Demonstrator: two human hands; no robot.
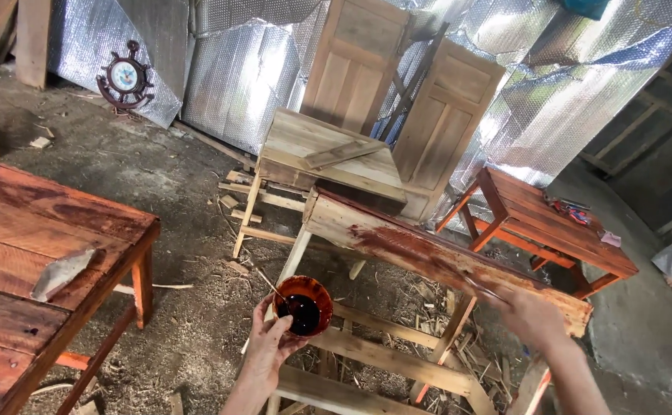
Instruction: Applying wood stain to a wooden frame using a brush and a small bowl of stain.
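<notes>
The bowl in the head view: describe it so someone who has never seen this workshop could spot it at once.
Start at the long wooden bench in the middle, partly coated red-brown. Just below its near left end, the left hand holds up a small round bowl. It is the only dish in view, orange-rimmed and filled with dark, glossy stain.

Bowl (303, 306): in left hand (268, 344), low centre, in front of the near end of the plank (444, 265). Plank: on a trestle frame (382, 357), running from centre to right; right hand (532, 315) upon its right part. Table (28, 253): far left, a rag (59, 273) on it. Small table (328, 154): behind the plank. Two doors (397, 84): behind that, leaning on the wall. Bench (555, 227): right, beyond the plank.
</notes>
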